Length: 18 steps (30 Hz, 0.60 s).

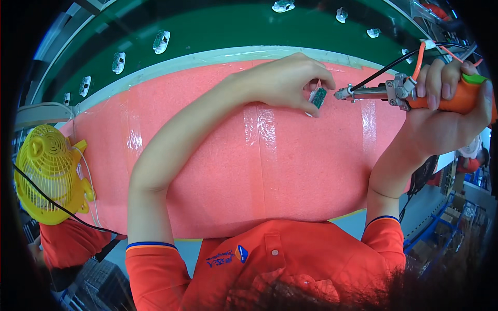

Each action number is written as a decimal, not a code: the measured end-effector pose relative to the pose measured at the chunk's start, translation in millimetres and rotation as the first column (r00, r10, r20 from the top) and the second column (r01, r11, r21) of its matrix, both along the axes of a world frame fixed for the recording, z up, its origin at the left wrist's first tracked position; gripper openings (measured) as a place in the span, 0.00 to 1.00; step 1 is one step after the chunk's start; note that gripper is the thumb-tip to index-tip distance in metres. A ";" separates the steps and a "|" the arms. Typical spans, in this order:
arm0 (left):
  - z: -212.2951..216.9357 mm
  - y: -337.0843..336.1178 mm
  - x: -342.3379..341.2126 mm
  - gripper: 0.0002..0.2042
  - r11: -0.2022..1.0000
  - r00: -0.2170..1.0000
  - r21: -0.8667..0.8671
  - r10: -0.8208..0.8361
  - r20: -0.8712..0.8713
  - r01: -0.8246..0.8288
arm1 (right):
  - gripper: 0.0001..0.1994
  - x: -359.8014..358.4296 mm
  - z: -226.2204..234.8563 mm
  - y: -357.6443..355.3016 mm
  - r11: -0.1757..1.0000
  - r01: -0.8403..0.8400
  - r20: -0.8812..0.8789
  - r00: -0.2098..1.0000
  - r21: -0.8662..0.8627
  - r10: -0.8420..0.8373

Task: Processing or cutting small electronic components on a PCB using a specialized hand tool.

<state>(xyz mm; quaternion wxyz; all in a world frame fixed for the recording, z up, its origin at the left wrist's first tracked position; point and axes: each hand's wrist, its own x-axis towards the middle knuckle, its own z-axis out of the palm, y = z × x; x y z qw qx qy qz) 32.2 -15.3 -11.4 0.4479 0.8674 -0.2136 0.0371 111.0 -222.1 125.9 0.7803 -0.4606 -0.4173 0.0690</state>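
My left hand is closed on a small green circuit board in a white housing, pinched between thumb and fingers above the pink mat. My right hand wraps round an orange-handled power tool with a green piece near its top. The tool's narrow metal nose points left, its tip a short gap from the board. A black tube joins the nose near that tip. I cannot make out the exact kind of tool.
Beyond the mat runs a green conveyor belt carrying several similar boards, such as this one. A yellow fan stands at the left, with a black cable across it. Beside it shows another person's red sleeve.
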 end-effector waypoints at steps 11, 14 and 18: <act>-7.2 2.5 -0.9 0.23 0.999 0.999 -0.005 -0.038 -0.026 0.038 | 0.18 10.6 -14.4 8.1 0.997 0.022 0.005 1.000 -0.070 -0.022; -8.3 1.8 -0.6 0.22 0.999 0.999 -0.015 -0.031 -0.018 0.031 | 0.18 11.6 -16.1 8.4 0.997 -0.015 -0.008 1.000 -0.070 0.014; -9.8 0.0 -0.9 0.23 0.999 1.000 -0.029 -0.023 -0.004 0.023 | 0.18 8.4 -17.4 13.7 0.995 0.037 0.034 0.999 -0.096 -0.034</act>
